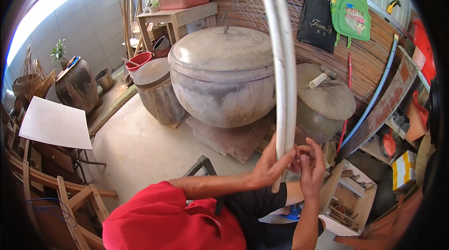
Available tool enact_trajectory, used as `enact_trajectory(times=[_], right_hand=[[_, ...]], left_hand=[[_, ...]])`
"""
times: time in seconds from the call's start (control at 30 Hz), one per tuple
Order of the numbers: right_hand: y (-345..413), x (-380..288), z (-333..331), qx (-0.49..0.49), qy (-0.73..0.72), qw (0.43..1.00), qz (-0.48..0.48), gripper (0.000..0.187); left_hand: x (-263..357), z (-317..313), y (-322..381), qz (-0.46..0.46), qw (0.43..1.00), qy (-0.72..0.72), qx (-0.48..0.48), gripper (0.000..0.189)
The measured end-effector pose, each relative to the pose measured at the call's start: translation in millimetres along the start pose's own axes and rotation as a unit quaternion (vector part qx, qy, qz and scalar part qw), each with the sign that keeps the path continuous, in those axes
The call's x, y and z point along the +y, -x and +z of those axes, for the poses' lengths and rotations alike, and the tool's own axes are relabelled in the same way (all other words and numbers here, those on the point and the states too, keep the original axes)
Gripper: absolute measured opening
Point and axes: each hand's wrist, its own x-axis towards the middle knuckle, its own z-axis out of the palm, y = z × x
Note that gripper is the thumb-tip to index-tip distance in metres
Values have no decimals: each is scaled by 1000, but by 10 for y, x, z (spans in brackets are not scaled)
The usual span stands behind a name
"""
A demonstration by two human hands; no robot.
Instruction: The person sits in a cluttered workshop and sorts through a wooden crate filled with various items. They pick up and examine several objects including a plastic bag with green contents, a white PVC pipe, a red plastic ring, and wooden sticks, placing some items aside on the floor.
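My left hand (267, 168) grips two long, pale poles (286, 74) near their lower ends. They stand almost upright side by side, and the left one runs out of the top of the picture. Blur softens their upper parts, and their material is hard to tell. A tan lower end (276, 186) shows below my fingers. Close to the poles on the right is my right hand (310, 169), its fingers bent and apart, with nothing visible in it. Its fingertips come near the left hand's, and whether they touch is unclear.
Ahead sits a large lidded vat (224, 92) beside a smaller lidded jar (158, 88). A mallet (319, 79) lies on the round cover (326, 95) at right. By my right forearm stands a wooden box (324, 188) of tools. Wooden frames (75, 201) fill the lower left.
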Motion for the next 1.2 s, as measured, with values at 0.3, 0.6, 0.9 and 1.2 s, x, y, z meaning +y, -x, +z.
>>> enact_trajectory(times=[0.3,0.6,0.9,1.2], right_hand=[[551,859,-505,58,237,963,112,41],[717,1125,-258,96,278,939,176,31],[811,1319,-305,94,346,920,156,24],[1075,1158,-48,134,420,895,66,19]], left_hand=[[864,-870,-612,160,976,-65,136,23],[1054,-1642,325,109,963,-142,200,66],[4692,-4339,-2389,209,926,-195,246,21],[2615,-3597,-2470,161,963,-81,201,75]])
